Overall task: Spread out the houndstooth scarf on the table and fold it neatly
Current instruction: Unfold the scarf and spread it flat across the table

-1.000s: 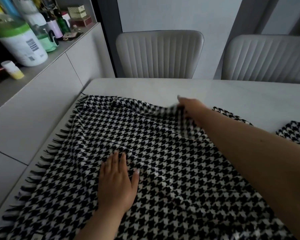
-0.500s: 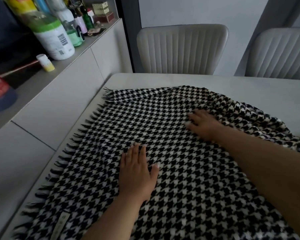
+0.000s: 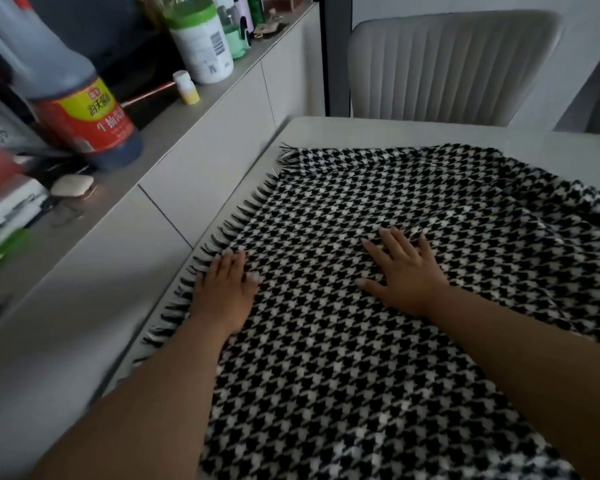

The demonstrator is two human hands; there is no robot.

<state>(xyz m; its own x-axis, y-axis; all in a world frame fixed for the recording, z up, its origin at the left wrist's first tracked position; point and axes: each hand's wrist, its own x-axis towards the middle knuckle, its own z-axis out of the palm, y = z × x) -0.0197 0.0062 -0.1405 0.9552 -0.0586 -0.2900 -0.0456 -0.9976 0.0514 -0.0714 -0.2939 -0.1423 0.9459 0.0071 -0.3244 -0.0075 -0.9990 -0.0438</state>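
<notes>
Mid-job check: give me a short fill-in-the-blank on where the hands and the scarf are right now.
1. Both hands lie ____ on the black-and-white houndstooth woven scarf.
2. The left hand rests next to the scarf's ____ edge.
3. The right hand presses nearer the scarf's ____ than its edges.
4. Beyond the pale smooth table stands a ribbed cream ____.

Missing words: flat; fringed; middle; chair

Houndstooth scarf (image 3: 378, 341) on pale table (image 3: 413, 135)
</notes>
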